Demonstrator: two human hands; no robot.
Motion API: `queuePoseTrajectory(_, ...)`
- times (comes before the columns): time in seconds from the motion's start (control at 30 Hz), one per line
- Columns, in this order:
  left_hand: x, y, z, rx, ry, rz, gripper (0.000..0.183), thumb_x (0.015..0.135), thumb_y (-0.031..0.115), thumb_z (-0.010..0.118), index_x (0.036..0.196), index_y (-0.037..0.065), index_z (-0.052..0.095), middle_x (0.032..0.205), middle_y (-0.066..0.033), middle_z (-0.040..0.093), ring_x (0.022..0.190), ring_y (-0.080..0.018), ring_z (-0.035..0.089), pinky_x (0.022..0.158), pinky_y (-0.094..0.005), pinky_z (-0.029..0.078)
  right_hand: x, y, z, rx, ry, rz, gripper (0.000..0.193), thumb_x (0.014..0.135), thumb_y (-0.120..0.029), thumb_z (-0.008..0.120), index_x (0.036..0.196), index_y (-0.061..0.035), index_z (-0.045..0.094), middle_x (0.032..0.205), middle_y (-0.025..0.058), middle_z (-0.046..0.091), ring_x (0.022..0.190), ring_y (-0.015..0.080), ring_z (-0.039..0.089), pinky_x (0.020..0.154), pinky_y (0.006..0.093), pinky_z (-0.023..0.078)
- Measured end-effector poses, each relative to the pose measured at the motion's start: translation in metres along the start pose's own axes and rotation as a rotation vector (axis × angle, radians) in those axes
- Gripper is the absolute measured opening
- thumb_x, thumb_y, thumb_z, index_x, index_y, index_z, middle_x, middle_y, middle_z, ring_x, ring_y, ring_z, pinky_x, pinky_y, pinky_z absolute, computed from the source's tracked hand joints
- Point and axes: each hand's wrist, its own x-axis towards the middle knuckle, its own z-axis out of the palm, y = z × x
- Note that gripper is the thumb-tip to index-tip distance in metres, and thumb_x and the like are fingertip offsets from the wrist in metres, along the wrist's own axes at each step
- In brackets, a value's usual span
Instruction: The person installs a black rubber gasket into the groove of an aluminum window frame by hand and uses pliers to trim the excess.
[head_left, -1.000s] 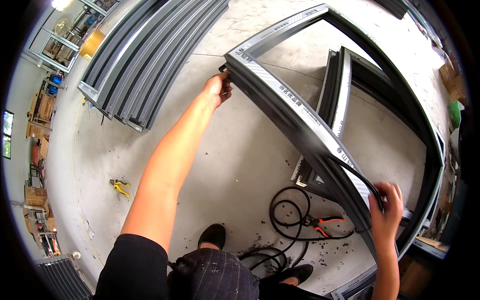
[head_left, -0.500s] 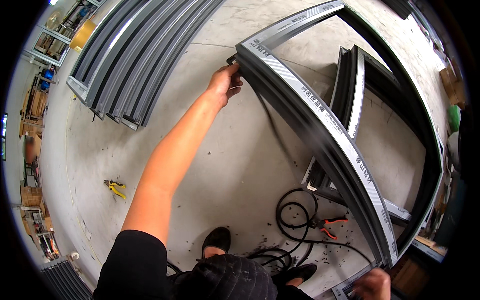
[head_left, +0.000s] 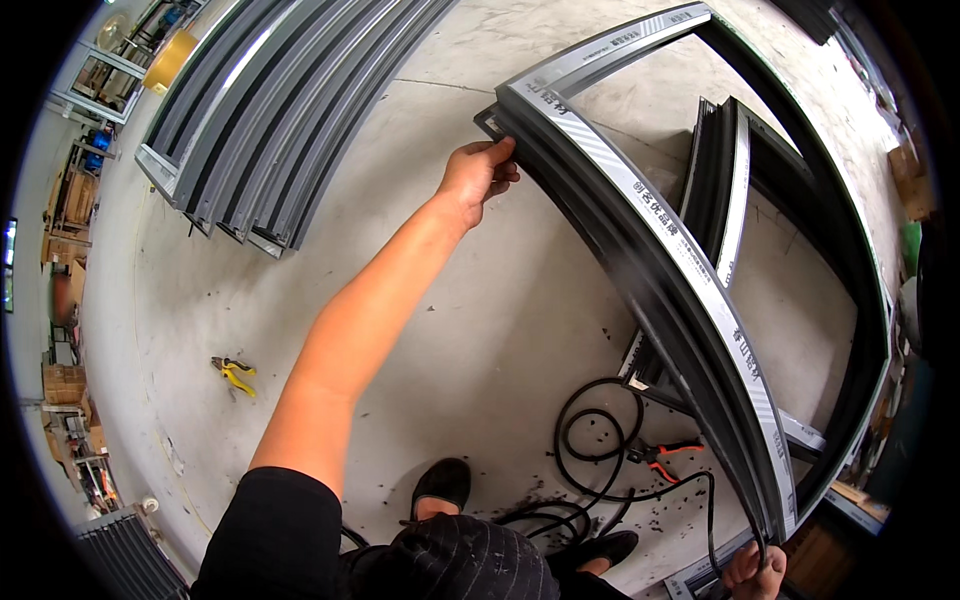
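A large dark-grey window frame stands tilted at the right, its upper face covered with printed white protective film. At its far left corner, my left hand is closed, thumb against fingers, on a black rubber sealing strip. The strip runs along the frame's grooved side towards the near corner. There my right hand is closed around the strip, partly cut off by the picture's lower edge. From this hand the strip drops to a loose black coil on the floor.
Red-handled pliers lie beside the coil; yellow-handled pliers lie at the left. A stack of curved dark profiles fills the upper left. Another frame sits behind the large one. Black scraps dot the floor near my shoes.
The strip, which hung away from the frame, now lies along its side. My right hand, blurred before, now grips it at the near corner. The view has shifted slightly.
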Motion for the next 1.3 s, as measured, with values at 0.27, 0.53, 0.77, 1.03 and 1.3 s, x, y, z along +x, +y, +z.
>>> queuePoseTrajectory(0.27, -0.015, 0.001, 0.011, -0.069, -0.130, -0.169, 0.028, 0.090, 0.035, 0.066, 0.089, 0.008, 0.059, 0.076, -0.0009, 0.060, 0.076, -0.0155, 0.060, 0.074, -0.0292, 0.047, 0.021, 0.029, -0.067, -0.065, 0.183, -0.236, 0.028, 0.085, -0.018, 0.069, 0.104, -0.0042, 0.054, 0.059, -0.0044, 0.041, 0.044, 0.0029, 0.030, 0.037, 0.0191, 0.017)
queuePoseTrajectory(0.53, -0.030, -0.005, 0.025, -0.011, -0.059, -0.126, 0.028, 0.087, 0.030, 0.071, 0.094, 0.005, 0.060, 0.078, -0.0022, 0.061, 0.077, -0.0147, 0.062, 0.070, -0.0287, 0.051, 0.033, 0.035, -0.113, -0.504, 0.568, -0.242, 0.022, 0.089, -0.017, 0.063, 0.100, 0.0018, 0.061, 0.052, -0.0029, 0.044, 0.038, 0.0042, 0.033, 0.038, 0.0207, 0.022)
queuePoseTrajectory(0.77, -0.041, -0.017, 0.036, -0.030, -0.160, -0.154, 0.023, 0.088, 0.024, 0.070, 0.098, 0.005, 0.062, 0.086, -0.0057, 0.064, 0.086, -0.0172, 0.062, 0.079, -0.0316, 0.049, 0.040, 0.030, -0.127, -0.632, 0.560, -0.181, 0.020, 0.088, -0.017, 0.064, 0.095, 0.0014, 0.061, 0.053, -0.0028, 0.045, 0.037, 0.0041, 0.033, 0.036, 0.0204, 0.021)
queuePoseTrajectory(1.03, -0.067, -0.049, 0.070, -0.143, -0.089, -0.102, 0.029, 0.090, 0.025, 0.067, 0.102, 0.001, 0.057, 0.082, -0.0067, 0.062, 0.076, -0.0176, 0.062, 0.074, -0.0318, 0.053, 0.044, 0.014, -0.118, -0.516, 0.480, -0.124, 0.025, 0.085, -0.020, 0.066, 0.089, 0.0043, 0.061, 0.062, 0.0064, 0.058, 0.036, 0.0054, 0.035, 0.035, 0.0210, 0.022)
queuePoseTrajectory(1.3, -0.100, -0.067, 0.098, -0.132, -0.127, -0.150, 0.028, 0.090, 0.027, 0.067, 0.098, 0.001, 0.060, 0.082, -0.0058, 0.063, 0.075, -0.0162, 0.062, 0.068, -0.0298, 0.051, 0.044, 0.020, -0.129, -0.545, 0.487, -0.147, 0.024, 0.085, -0.020, 0.068, 0.091, 0.0025, 0.060, 0.067, 0.0087, 0.063, 0.038, 0.0057, 0.040, 0.033, 0.0209, 0.026)
